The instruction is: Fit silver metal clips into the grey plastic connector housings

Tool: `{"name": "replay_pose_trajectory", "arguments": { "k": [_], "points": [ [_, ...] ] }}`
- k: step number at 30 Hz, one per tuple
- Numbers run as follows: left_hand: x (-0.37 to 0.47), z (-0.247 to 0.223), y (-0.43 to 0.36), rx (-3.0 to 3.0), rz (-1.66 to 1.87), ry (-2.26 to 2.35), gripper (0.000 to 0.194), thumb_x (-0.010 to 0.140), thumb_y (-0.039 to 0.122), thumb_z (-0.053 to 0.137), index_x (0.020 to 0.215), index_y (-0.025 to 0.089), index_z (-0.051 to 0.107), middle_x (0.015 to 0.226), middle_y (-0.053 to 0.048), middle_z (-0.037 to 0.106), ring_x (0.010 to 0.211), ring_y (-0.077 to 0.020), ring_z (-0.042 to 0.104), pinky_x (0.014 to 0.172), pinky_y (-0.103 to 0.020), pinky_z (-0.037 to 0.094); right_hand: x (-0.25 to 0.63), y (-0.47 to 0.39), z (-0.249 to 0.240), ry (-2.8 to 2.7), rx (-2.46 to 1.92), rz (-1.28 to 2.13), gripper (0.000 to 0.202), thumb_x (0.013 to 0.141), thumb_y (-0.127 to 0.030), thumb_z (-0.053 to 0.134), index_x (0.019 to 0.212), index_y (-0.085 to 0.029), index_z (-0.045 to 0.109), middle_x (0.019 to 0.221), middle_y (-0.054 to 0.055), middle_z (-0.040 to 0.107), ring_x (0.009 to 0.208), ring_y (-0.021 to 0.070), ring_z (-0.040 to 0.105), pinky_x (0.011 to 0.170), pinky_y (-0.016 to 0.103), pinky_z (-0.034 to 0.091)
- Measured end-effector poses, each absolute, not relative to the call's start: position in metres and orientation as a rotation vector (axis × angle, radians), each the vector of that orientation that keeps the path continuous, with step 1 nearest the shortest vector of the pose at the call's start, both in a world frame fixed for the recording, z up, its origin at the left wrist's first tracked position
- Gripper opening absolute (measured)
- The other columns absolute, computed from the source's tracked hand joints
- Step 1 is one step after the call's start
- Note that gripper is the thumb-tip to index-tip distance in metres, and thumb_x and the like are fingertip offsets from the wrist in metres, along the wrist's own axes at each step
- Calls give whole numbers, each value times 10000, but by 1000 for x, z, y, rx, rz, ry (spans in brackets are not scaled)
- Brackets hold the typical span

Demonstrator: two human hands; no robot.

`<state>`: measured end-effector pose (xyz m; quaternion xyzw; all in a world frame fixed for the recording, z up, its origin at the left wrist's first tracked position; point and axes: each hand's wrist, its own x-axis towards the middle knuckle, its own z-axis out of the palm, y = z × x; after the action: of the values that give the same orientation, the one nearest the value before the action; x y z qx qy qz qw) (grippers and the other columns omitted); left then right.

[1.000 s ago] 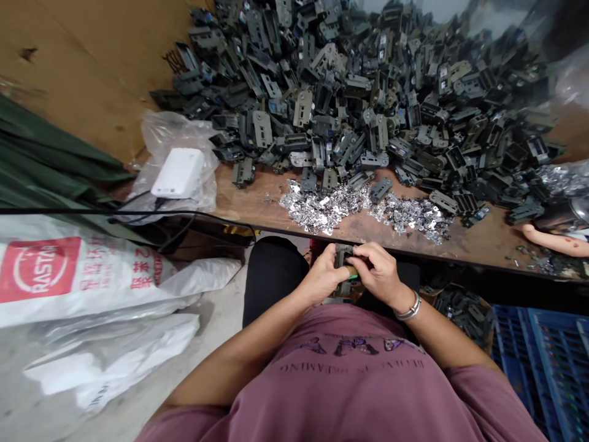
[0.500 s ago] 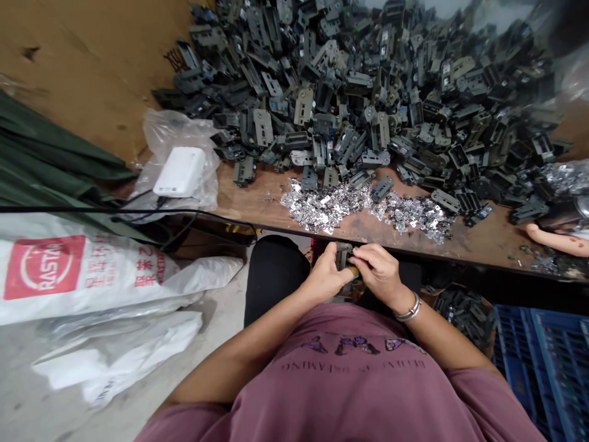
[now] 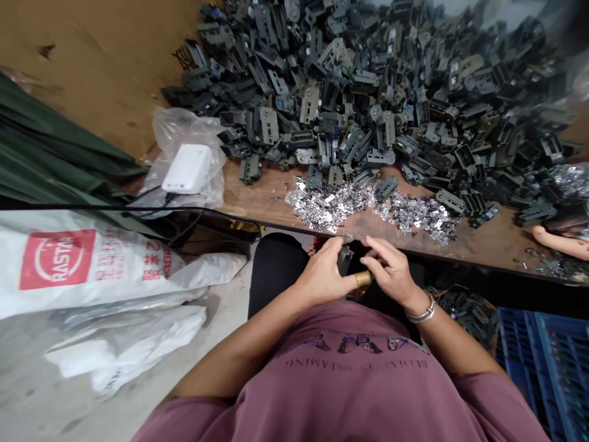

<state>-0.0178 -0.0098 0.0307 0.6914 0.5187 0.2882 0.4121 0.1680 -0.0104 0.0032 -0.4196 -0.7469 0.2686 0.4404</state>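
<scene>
The left hand (image 3: 322, 273) grasps one dark part (image 3: 345, 260), finished or not I can't tell; the right hand (image 3: 391, 270), fingers parted, hangs just beside it. Beyond, silvery pieces (image 3: 326, 207) and a big parts heap (image 3: 322, 113) lie loose on the surface (image 3: 257, 204).

The held part (image 3: 344, 262) and heaped housings (image 3: 310, 103) look like matt plastic, the small flat pieces (image 3: 324, 209) bright glossy metal, the bench top (image 3: 257, 199) dull scuffed wood, the bracelet (image 3: 423, 312) smooth shiny metal.
</scene>
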Motion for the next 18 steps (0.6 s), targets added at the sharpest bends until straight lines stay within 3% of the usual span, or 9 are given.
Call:
{"name": "replay_pose_trajectory", "arguments": {
  "k": [3, 8, 13, 18],
  "points": [
    [-23, 32, -8, 1823, 888, 1321, 192, 843, 351, 596, 764, 204, 499, 804, -34, 545, 773, -187, 520, 722, -326, 393, 172, -16, 3, -1794, -1133, 723, 331, 921, -230, 589, 1250, -209, 604, 1050, 98, 697, 699, 126, 658, 614, 266, 576],
    [-30, 38, -9, 1770, 1064, 1377, 225, 855, 303, 563, 671, 212, 471, 723, -22, 504, 719, -178, 485, 707, -311, 391, 171, -27, -2, -1868, -1185, 736, 167, 905, -229, 598, 1038, -199, 695, 830, 53, 738, 699, 161, 695, 643, 283, 578],
    [-34, 35, -8, 1346, 1079, 1253, 242, 826, 432, 581, 747, 203, 589, 814, -45, 602, 799, -205, 545, 765, -323, 442, 175, -26, 1, -1856, -1201, 732, 146, 902, -253, 599, 975, -203, 716, 755, 35, 729, 619, 156, 682, 598, 280, 565],
    [-31, 26, -9, 668, 956, 1270, 442, 819, 596, 463, 707, 194, 610, 615, -38, 589, 534, -184, 541, 527, -322, 448, 185, -18, -5, -1817, -1264, 759, 160, 897, -292, 612, 975, -204, 720, 726, 31, 726, 576, 156, 670, 585, 288, 563]
  ]
}}
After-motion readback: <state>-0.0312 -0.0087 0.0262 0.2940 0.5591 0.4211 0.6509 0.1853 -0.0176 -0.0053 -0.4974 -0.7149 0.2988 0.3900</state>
